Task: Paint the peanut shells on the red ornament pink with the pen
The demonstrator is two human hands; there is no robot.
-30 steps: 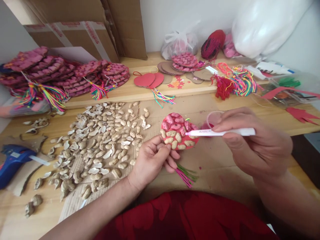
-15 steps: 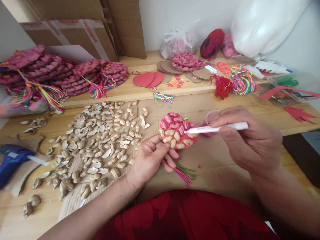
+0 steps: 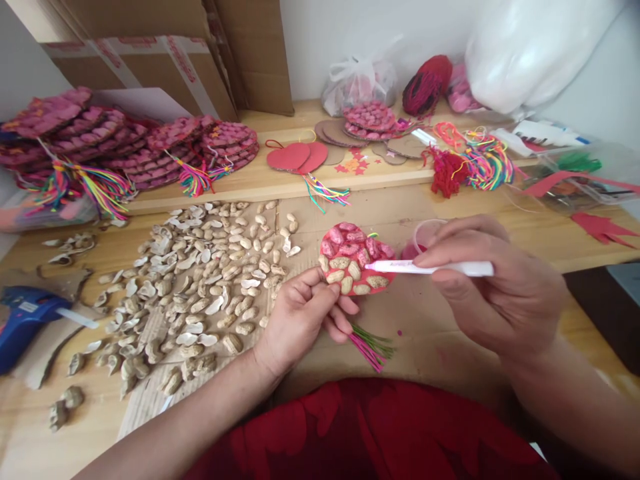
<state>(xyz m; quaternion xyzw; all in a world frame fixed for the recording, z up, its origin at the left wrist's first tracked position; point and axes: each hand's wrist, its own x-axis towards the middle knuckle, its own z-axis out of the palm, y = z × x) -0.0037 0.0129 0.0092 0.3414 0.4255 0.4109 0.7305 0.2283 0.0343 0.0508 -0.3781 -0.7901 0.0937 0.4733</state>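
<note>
Presently, left hand (image 3: 306, 310) clamped on near-left edge of red disc (image 3: 363, 276) bearing peanut shells (image 3: 339, 263); right hand (image 3: 503, 287) gripping pink-tipped white marker (image 3: 400, 267), nib at shells.

My wooden table (image 3: 95, 427) | cardboard sheet (image 3: 440, 360), some peanut shells (image 3: 73, 398) to my left | ledge (image 3: 280, 191) behind: stacked pink discs (image 3: 231, 148), red discs (image 3: 288, 159), tassels (image 3: 493, 163)
</note>
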